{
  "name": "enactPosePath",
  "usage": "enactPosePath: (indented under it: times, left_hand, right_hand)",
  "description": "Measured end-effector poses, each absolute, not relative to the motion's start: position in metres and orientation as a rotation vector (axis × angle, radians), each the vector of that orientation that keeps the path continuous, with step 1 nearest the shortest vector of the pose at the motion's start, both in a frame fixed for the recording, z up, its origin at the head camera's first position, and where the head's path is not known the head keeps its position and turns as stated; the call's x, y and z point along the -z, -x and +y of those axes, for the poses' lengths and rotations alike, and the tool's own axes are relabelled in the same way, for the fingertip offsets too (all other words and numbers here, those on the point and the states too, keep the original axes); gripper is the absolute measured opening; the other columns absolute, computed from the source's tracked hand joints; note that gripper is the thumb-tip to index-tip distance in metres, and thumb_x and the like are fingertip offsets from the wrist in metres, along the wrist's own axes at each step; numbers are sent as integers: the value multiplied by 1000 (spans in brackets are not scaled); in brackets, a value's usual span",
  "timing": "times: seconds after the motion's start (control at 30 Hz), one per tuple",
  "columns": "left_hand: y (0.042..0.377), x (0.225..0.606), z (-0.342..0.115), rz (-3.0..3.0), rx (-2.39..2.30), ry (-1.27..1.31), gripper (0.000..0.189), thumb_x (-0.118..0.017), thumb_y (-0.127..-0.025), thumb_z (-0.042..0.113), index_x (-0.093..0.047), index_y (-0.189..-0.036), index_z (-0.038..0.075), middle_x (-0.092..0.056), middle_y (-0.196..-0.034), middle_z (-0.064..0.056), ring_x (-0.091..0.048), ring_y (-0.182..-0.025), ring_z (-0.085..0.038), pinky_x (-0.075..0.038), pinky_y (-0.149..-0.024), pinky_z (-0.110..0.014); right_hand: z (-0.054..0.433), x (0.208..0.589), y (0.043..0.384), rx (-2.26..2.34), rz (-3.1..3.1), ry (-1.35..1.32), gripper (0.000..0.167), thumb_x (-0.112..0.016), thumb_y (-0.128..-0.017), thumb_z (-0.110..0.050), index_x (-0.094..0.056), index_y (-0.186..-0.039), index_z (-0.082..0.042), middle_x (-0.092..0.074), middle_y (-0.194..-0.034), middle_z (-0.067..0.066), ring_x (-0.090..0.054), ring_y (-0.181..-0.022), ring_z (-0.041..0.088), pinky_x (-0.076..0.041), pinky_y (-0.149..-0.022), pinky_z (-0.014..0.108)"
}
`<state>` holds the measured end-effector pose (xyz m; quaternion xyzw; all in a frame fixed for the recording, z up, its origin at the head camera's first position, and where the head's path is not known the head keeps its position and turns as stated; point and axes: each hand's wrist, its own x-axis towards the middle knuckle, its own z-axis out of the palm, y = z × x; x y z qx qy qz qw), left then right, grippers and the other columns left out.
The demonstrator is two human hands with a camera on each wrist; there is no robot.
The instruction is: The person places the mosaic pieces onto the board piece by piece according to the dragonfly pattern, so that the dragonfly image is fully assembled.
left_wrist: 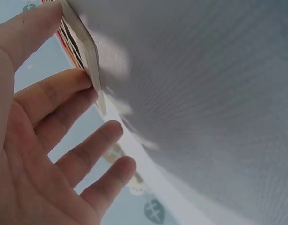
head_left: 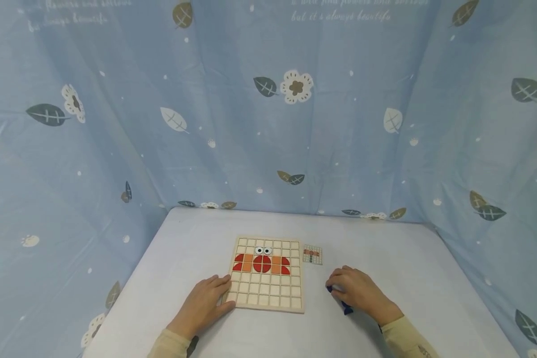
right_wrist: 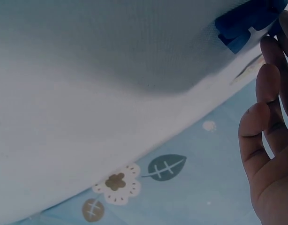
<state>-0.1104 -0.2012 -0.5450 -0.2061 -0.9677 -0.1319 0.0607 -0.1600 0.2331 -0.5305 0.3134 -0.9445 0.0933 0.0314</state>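
Note:
A wooden grid board [head_left: 269, 299] lies on the table with a crab-like picture of red and orange tiles [head_left: 262, 264] topped by two eye tiles [head_left: 263, 250]. My left hand [head_left: 204, 304] touches the board's near left corner, thumb on the near edge and fingers along the left side. In the left wrist view, its fingertips [left_wrist: 82, 77] meet the rim of the board [left_wrist: 91, 58]. To the right of the board, my right hand [head_left: 355, 290] pinches a dark blue piece [head_left: 329, 288]. More dark blue [head_left: 347, 310] shows below that hand, and the right wrist view shows blue pieces [right_wrist: 242, 23] at its fingers.
A small pattern card [head_left: 312, 254] with a gridded picture lies against the board's right side. The white table [head_left: 197, 238] is bordered by a blue curtain [head_left: 232, 139] with leaves and flowers at the back and sides.

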Motion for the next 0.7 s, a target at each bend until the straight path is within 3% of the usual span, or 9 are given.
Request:
enactPosePath:
  times: [0.7]
  left_hand:
    - [112,545,-201,-2951,429,606,58,-76,-89,42,-69,-128,0,-63,-138,-12,-56,-128,-39,-45,-107,-55]
  right_hand:
    - [202,517,166,-449,-2529,-946,33,-87,-81,-26,-77,-112,-23,-69,-111,-6,-66,-102,12,-59,-87,38]
